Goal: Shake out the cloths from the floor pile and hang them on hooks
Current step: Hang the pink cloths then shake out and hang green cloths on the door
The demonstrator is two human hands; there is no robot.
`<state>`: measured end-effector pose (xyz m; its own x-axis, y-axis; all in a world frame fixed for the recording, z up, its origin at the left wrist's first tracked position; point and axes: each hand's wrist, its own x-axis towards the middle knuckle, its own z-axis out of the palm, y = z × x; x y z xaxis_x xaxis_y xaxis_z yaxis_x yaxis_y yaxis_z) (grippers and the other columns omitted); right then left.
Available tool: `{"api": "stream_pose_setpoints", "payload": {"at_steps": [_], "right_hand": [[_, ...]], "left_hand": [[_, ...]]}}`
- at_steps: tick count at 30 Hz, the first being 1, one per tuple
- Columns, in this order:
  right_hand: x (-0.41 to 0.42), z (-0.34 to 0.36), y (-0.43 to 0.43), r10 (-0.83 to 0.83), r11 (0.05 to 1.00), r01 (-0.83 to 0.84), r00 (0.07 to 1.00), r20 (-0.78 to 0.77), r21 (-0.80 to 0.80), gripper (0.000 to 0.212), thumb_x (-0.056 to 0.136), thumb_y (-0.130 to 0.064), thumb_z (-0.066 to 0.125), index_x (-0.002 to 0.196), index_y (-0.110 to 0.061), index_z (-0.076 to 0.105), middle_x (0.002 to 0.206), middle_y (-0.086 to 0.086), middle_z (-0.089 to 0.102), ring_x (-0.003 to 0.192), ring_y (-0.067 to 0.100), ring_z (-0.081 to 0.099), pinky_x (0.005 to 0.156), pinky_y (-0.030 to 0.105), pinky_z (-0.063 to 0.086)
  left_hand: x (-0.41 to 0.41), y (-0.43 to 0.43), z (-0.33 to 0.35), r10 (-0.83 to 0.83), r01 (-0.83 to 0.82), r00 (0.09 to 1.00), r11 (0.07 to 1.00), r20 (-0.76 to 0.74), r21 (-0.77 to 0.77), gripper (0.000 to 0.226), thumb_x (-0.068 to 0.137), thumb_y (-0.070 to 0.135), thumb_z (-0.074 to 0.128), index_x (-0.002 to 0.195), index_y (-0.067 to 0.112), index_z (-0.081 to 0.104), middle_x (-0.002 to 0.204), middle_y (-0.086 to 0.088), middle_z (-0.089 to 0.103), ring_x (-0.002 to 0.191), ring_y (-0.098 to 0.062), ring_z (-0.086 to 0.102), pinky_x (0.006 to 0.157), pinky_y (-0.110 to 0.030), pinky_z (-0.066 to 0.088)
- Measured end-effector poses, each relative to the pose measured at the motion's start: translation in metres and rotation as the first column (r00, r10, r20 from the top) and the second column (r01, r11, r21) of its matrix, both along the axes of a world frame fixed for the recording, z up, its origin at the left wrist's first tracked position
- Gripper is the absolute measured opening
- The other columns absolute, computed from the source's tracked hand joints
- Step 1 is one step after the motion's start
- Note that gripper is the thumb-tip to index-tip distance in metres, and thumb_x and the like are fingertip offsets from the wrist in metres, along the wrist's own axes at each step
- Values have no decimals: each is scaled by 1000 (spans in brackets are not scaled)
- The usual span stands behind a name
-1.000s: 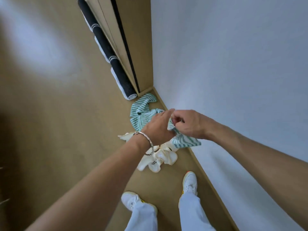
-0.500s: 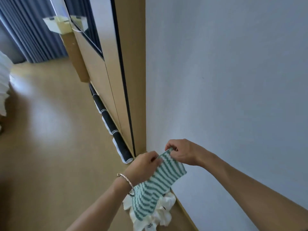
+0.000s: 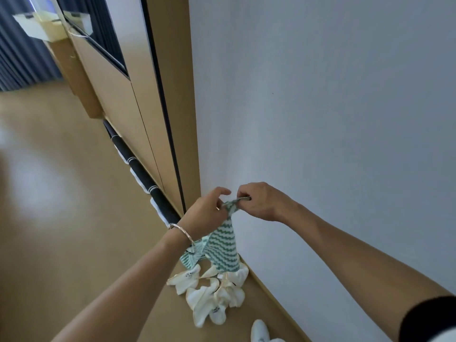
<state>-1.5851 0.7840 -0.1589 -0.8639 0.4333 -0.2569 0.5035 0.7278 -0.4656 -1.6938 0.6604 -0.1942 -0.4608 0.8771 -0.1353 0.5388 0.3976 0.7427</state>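
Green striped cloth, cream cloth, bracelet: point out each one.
green striped cloth (image 3: 223, 245), head view, on its hanging middle part
cream cloth (image 3: 209, 299), head view, on the middle of the crumpled heap on the floor
bracelet (image 3: 182, 232), head view, on the band across the left wrist

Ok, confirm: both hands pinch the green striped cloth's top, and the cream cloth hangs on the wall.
Not quite: the cream cloth lies on the floor, per the head view. The left hand and right hand do pinch the green striped cloth at its top.

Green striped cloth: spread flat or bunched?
Bunched: the striped cloth hangs in a narrow folded drape, left hand and right hand pinching its top close together.
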Motion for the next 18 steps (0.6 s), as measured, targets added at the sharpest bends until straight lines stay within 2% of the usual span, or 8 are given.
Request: {"api": "stream_pose_setpoints", "payload": {"at_steps": [3,5,8,10,12,15,17,18], "right_hand": [[14,10,3,-8,995,9,1000,9,-103,15,86,-19,48,72,-19,53,74,-6,54,64,10,46,57,23,34],[24,18,5,-2,986,3,1000,8,-164,22,84,-17,49,61,-20,48,67,-6,49,59,8,40,55,21,31],[43,26,14,43,971,-29,998,51,-239,26,83,-18,53,58,-17,44,60,-7,41,53,8,35,53,21,28],[62,27,24,90,945,-45,988,126,-324,24,84,-18,54,61,-17,46,60,-6,42,54,8,36,53,20,31],[88,19,37,112,916,-18,971,212,-401,22,85,-18,54,63,-18,50,65,-6,48,59,8,45,58,19,38],[134,0,58,115,922,31,929,351,-386,16,88,-25,54,72,-24,54,76,-8,58,68,5,54,62,20,40],[170,-10,60,89,927,82,900,427,-365,17,90,-39,57,90,-22,59,91,-7,62,82,8,60,70,24,44],[189,-15,58,64,929,112,890,451,-353,32,88,-48,58,104,-20,61,104,-5,63,94,11,61,80,28,47]], "left_hand": [[15,-4,-1,-89,80,991,993,-101,-89,22,89,15,51,109,21,56,86,5,64,76,-16,63,61,-23,49],[22,-4,-8,-133,103,965,984,-224,-144,9,86,15,48,86,20,55,84,0,60,77,-20,59,62,-25,44],[32,1,-18,-145,88,945,976,-292,-199,26,84,15,45,60,23,39,77,-2,53,70,-20,50,60,-28,38],[43,9,-19,-171,95,943,960,-284,-262,22,83,19,45,62,19,47,75,-1,57,68,-18,51,60,-29,40],[61,23,-19,-244,146,924,936,-293,-320,18,82,24,44,73,15,57,76,0,64,71,-20,57,63,-32,45],[100,52,-15,-375,272,875,904,-307,-330,17,84,24,44,71,19,54,73,1,61,71,-21,55,62,-29,40],[134,69,-9,-496,394,821,851,-282,-348,16,84,22,45,75,20,58,78,-2,64,71,-19,53,62,-26,37],[152,76,-6,-564,465,787,809,-251,-359,16,84,21,45,79,20,61,83,-3,66,73,-19,54,63,-25,36]]}}
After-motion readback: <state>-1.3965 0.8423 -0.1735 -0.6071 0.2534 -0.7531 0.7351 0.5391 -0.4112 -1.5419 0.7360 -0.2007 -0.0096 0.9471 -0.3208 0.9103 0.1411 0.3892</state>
